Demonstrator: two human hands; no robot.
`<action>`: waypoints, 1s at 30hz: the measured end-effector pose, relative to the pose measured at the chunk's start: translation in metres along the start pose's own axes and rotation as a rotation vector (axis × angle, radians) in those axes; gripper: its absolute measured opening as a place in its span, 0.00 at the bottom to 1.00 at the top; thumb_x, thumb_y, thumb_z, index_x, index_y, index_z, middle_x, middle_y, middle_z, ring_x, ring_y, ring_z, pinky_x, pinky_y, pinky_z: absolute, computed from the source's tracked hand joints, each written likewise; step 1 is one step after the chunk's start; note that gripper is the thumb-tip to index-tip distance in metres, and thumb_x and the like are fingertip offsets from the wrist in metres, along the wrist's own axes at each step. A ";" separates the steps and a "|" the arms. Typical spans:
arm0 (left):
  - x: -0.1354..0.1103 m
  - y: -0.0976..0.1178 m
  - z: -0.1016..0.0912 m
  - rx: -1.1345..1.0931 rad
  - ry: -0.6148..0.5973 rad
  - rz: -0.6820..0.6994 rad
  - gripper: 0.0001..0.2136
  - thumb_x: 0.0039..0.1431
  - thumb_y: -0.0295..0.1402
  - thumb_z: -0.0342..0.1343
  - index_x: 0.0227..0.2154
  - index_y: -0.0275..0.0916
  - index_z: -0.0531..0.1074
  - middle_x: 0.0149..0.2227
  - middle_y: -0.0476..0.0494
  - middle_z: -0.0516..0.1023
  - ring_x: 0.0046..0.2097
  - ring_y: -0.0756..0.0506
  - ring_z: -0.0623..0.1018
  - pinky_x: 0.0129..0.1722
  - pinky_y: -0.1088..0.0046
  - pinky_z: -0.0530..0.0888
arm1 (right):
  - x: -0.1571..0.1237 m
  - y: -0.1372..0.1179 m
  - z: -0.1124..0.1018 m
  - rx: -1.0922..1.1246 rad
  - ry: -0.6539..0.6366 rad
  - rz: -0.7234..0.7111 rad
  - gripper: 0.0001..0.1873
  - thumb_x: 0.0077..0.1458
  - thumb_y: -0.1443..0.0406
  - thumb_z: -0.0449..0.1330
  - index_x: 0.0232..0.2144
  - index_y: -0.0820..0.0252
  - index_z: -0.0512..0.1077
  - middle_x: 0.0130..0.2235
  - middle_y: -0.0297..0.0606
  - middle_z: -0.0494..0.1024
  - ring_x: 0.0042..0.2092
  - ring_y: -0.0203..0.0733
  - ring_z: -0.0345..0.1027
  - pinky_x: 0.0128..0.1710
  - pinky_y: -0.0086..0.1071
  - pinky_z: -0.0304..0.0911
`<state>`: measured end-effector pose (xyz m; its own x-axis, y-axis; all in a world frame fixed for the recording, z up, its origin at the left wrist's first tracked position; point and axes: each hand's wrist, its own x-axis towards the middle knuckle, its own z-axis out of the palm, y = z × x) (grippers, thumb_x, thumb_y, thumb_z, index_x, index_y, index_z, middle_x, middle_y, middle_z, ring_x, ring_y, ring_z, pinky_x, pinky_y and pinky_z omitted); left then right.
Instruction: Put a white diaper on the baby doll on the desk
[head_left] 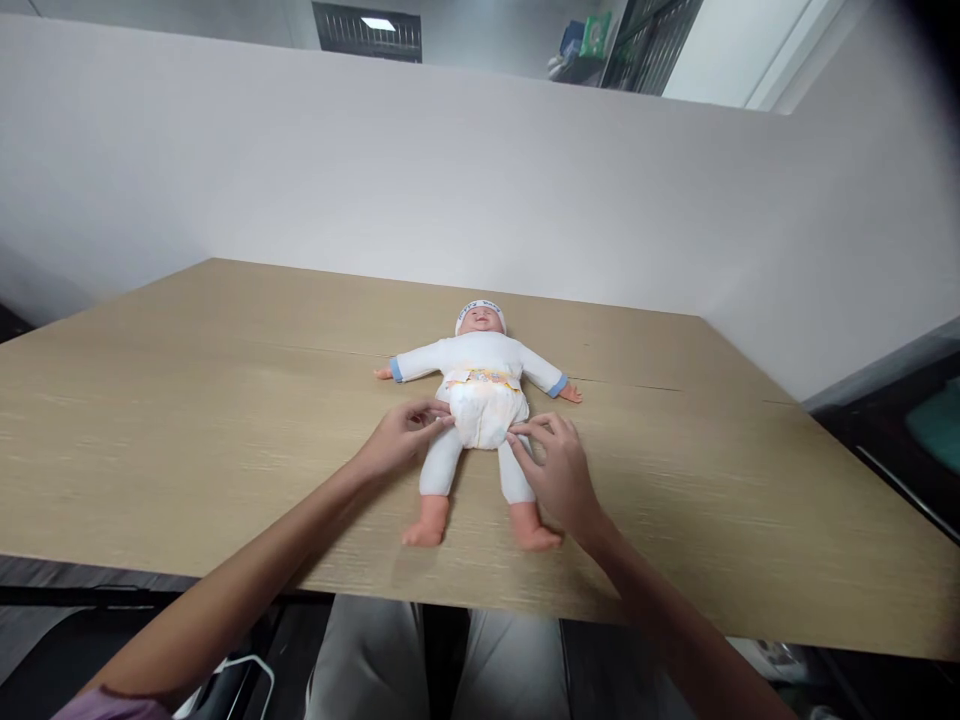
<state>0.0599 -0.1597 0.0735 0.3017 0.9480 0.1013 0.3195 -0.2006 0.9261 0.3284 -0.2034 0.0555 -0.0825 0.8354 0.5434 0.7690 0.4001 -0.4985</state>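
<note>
While doll (pixel 480 372) lies face-up mid-frame, left hand (pixel 400 438), right hand (pixel 561 472): fingertips at diaper (pixel 486 412) sides; grip unclear, forearms cut off below

1. Both arms are uncovered from above the elbow down to the left hand (pixel 397 440) and the right hand (pixel 559 475); the wrists are bare too.
2. On the left upper arm, a bit of mauve sleeve (pixel 112 705) shows.
3. Light grey trousers (pixel 360 660) of plain, smooth cloth cover both thighs.
</note>
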 end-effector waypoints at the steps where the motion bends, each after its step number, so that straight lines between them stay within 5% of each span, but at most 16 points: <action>1: 0.002 -0.002 -0.010 0.064 0.002 0.033 0.18 0.65 0.49 0.59 0.47 0.41 0.80 0.46 0.42 0.84 0.46 0.40 0.80 0.46 0.63 0.74 | 0.002 0.005 -0.005 0.000 0.004 -0.003 0.08 0.66 0.59 0.62 0.41 0.53 0.79 0.43 0.41 0.78 0.46 0.50 0.70 0.50 0.44 0.67; 7: 0.056 -0.034 -0.054 0.693 0.178 0.204 0.25 0.62 0.48 0.60 0.57 0.39 0.71 0.59 0.34 0.76 0.61 0.31 0.69 0.60 0.52 0.66 | 0.055 0.073 -0.010 -0.203 0.038 -0.062 0.22 0.65 0.56 0.61 0.57 0.60 0.71 0.52 0.50 0.78 0.53 0.57 0.69 0.56 0.48 0.63; 9: 0.086 -0.041 -0.055 0.831 0.174 0.131 0.29 0.61 0.49 0.61 0.59 0.37 0.68 0.61 0.30 0.73 0.63 0.28 0.66 0.62 0.49 0.63 | 0.083 0.095 0.002 -0.262 -0.044 -0.030 0.29 0.62 0.55 0.63 0.60 0.64 0.69 0.57 0.55 0.75 0.56 0.61 0.67 0.58 0.49 0.62; 12: 0.120 -0.041 -0.046 0.888 0.108 -0.013 0.25 0.63 0.46 0.60 0.57 0.36 0.69 0.58 0.27 0.76 0.61 0.28 0.71 0.61 0.51 0.63 | 0.115 0.109 0.023 -0.261 -0.191 0.025 0.24 0.63 0.58 0.61 0.57 0.65 0.71 0.55 0.55 0.78 0.55 0.59 0.69 0.56 0.45 0.63; 16: 0.120 -0.025 -0.035 0.856 0.111 -0.103 0.19 0.65 0.46 0.56 0.49 0.35 0.71 0.47 0.28 0.82 0.46 0.32 0.80 0.46 0.62 0.69 | 0.124 0.096 0.031 -0.242 -0.211 0.061 0.15 0.65 0.64 0.54 0.49 0.65 0.75 0.49 0.53 0.80 0.49 0.54 0.72 0.49 0.39 0.64; 20: 0.052 0.015 -0.028 0.780 0.175 -0.174 0.22 0.63 0.53 0.55 0.47 0.38 0.70 0.42 0.35 0.83 0.40 0.34 0.81 0.35 0.67 0.67 | 0.094 0.065 -0.003 -0.176 -0.228 0.053 0.15 0.65 0.64 0.54 0.50 0.61 0.75 0.48 0.48 0.81 0.47 0.52 0.72 0.46 0.38 0.65; 25: -0.092 0.065 0.011 0.696 0.249 -0.174 0.20 0.61 0.50 0.56 0.47 0.41 0.68 0.39 0.38 0.82 0.40 0.32 0.81 0.35 0.64 0.69 | 0.024 0.025 -0.077 0.105 -0.297 -0.017 0.20 0.65 0.60 0.55 0.57 0.55 0.73 0.52 0.43 0.80 0.51 0.53 0.72 0.50 0.41 0.66; 27: -0.157 0.060 0.038 0.627 0.251 -0.098 0.23 0.60 0.47 0.57 0.54 0.41 0.67 0.44 0.37 0.82 0.44 0.32 0.81 0.41 0.61 0.73 | -0.011 0.011 -0.105 0.142 -0.324 -0.035 0.21 0.66 0.57 0.56 0.58 0.53 0.73 0.53 0.43 0.79 0.53 0.54 0.72 0.53 0.43 0.66; 30: -0.253 0.013 0.077 0.597 0.136 -0.020 0.24 0.60 0.47 0.59 0.57 0.46 0.69 0.50 0.35 0.82 0.48 0.31 0.81 0.45 0.58 0.76 | -0.068 -0.009 -0.134 0.150 -0.421 -0.016 0.23 0.66 0.57 0.58 0.62 0.48 0.71 0.55 0.42 0.78 0.55 0.55 0.70 0.55 0.44 0.66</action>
<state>0.0574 -0.4209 0.0321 0.1858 0.9681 0.1681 0.7838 -0.2492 0.5689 0.4122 -0.3148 0.1137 -0.3682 0.8971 0.2443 0.6681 0.4381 -0.6015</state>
